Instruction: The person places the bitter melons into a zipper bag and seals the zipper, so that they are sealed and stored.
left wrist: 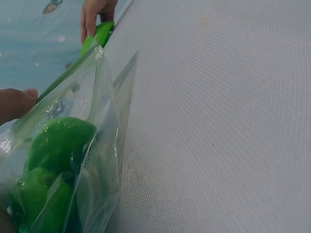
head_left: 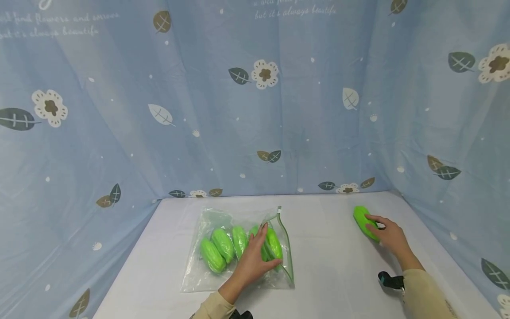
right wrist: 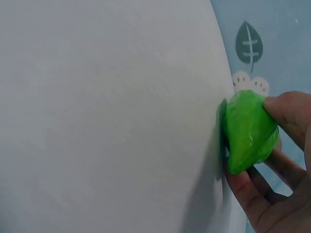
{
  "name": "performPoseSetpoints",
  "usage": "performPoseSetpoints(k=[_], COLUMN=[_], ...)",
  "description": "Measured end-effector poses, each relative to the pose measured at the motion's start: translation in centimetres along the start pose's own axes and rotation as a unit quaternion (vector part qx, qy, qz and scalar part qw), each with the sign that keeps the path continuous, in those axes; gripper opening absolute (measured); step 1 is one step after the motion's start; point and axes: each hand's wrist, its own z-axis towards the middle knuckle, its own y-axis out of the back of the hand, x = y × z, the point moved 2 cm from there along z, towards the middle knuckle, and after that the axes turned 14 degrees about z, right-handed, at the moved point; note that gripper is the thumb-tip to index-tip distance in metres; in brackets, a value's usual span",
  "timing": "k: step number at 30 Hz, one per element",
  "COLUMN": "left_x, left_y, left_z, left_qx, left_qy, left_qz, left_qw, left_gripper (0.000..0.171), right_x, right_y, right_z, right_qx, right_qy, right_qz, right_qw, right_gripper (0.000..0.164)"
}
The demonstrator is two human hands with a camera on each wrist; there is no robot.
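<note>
A clear zip bag [head_left: 195,279] lies on the white table with several bright green, oblong, fruit-like pieces [head_left: 212,255] inside. Its mouth faces right and gapes. My left hand [head_left: 252,261] lies over the bag and holds back the upper lip, with thumb and fingers spread along it. In the left wrist view, the thumb [left wrist: 19,103] presses near the bag's rim. Farther right, my right hand [head_left: 392,237] grips another green oblong piece [head_left: 361,218] between thumb and fingers. That piece [right wrist: 249,128] looks smooth and glossy, with faint ridges and a narrow end.
The white table [head_left: 318,266] runs back to a blue patterned curtain [head_left: 311,110], which encloses it on the back and both sides. Black wrist gear [head_left: 390,281] sits by the right sleeve. The right-hand piece is near the table's right side.
</note>
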Motion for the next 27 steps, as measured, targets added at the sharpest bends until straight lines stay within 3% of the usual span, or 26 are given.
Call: performPoseSetpoints(k=[8,27], left_x=[-0.1,-0.1], left_y=[-0.1,-0.1], left_z=[0.1,0.1], left_qx=[0.001,-0.002], left_qy=[-0.003,0.003], left_qz=[0.000,0.007], left_qw=[1.0000,1.0000], left_gripper=[0.110,0.111], right_x=[0.4,3.6], right_y=[-1.2,-4.9], right_z=[-1.9,-5.3], right_qx=[-0.013,0.018], right_qy=[0.001,0.026], right_qz=[0.003,0.025], right_qw=[1.000,0.999], right_gripper=[0.057,0.047])
